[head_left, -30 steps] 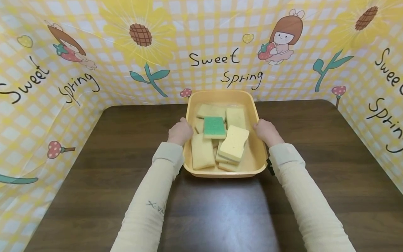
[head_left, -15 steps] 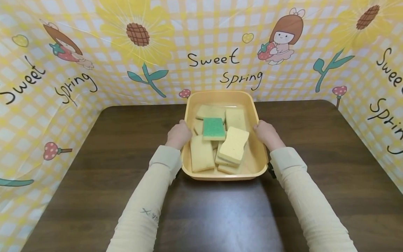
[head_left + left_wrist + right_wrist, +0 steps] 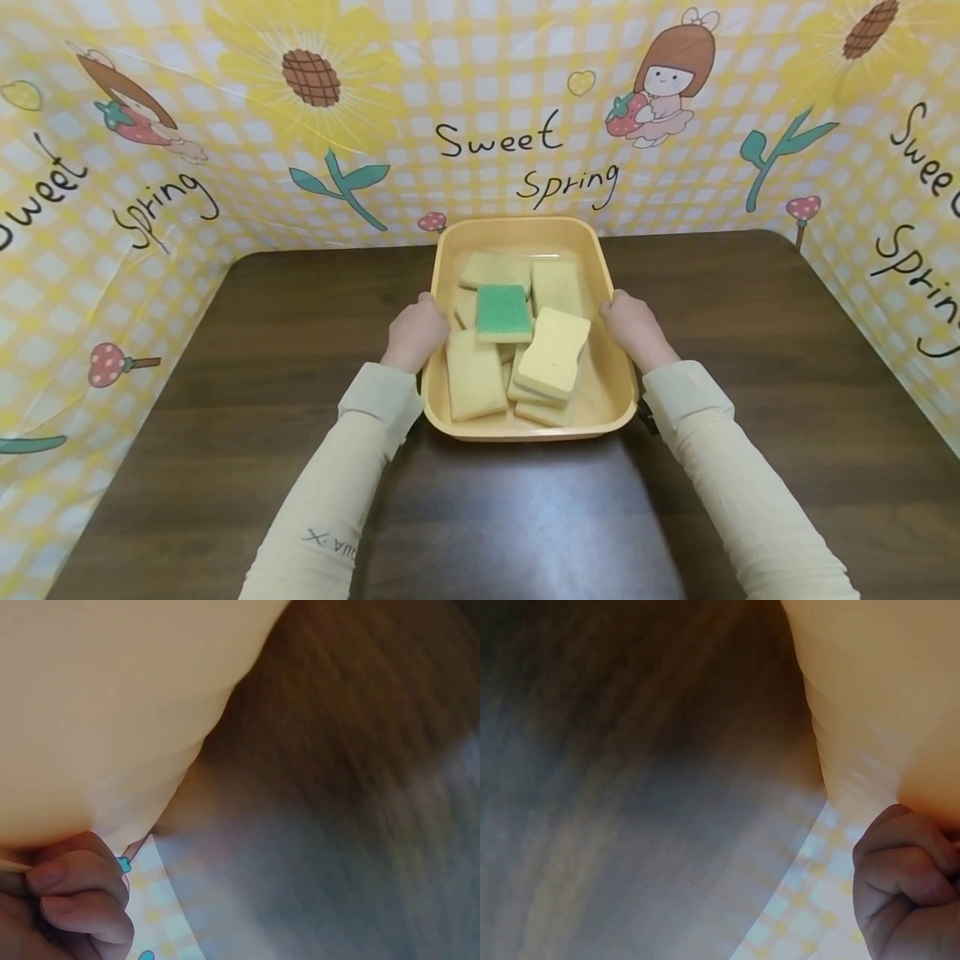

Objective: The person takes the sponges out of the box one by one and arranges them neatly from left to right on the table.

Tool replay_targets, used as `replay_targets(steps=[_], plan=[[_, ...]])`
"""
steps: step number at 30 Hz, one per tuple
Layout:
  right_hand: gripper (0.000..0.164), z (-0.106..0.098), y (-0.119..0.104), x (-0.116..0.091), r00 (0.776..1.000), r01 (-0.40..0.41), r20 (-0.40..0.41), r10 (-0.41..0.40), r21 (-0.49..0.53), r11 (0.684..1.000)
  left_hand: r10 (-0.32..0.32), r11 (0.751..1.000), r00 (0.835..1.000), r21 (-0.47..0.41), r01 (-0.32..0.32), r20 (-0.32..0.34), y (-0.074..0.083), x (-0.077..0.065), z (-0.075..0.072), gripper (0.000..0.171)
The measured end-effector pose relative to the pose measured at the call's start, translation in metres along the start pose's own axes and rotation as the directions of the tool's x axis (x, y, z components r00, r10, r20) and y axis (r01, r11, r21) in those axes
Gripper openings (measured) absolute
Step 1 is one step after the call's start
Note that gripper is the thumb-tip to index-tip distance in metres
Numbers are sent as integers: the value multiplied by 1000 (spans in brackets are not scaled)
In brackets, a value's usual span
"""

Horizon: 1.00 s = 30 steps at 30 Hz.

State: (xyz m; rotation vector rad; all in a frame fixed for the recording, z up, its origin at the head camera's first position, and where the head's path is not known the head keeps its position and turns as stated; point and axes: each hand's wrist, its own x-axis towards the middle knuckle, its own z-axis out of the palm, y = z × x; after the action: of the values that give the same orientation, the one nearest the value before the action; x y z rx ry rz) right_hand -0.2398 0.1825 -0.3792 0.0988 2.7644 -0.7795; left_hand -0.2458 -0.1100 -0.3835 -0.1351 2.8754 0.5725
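A yellow plastic basin (image 3: 528,433) stands between my two hands in the head view. Inside it lie several pale yellow sponges (image 3: 477,375), with a green-topped sponge (image 3: 503,311) and a wavy-edged sponge (image 3: 553,350) on top of the others. My left hand (image 3: 417,333) grips the basin's left rim, fingers curled under it in the left wrist view. On the opposite side my right hand (image 3: 637,331) holds the right rim, its fingers curled likewise in the right wrist view. Whether the basin's underside touches the table is hard to tell.
A dark wooden table (image 3: 750,467) spreads under the basin. Behind it and at both sides hangs a yellow checked cloth (image 3: 495,50) printed with flowers and figures. The basin's far rim is close to the back cloth.
The basin has come slightly nearer and a little to the left in the head view, both hands still on its rim. The camera has also shifted a little.
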Motion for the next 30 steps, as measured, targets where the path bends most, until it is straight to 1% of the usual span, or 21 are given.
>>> replay_targets(steps=[3,8,14,17,22,27,30], plan=[[40,1,-2,-5,1000,6,-10,-6,-7,1000,-4,1000,1000,2,4,5,-1,-4,0,44],[42,1,0,-13,1000,5,-29,-5,-26,1000,-3,1000,1000,-2,3,7,2,-11,0,42],[41,2,3,-20,999,6,-32,-7,-39,999,-6,1000,1000,11,6,-12,4,-19,2,36],[41,4,4,-23,1000,8,-22,-9,-39,999,-22,999,999,25,23,-23,3,-23,3,34],[40,7,5,-29,999,26,-43,-29,-57,998,-48,998,998,29,49,-31,4,-30,6,31],[40,9,6,-34,998,29,-57,-32,-59,998,-39,999,998,35,41,-59,4,-37,8,29],[40,11,6,-37,998,32,-59,-35,-55,998,-46,998,997,45,49,-61,2,-41,8,29]])
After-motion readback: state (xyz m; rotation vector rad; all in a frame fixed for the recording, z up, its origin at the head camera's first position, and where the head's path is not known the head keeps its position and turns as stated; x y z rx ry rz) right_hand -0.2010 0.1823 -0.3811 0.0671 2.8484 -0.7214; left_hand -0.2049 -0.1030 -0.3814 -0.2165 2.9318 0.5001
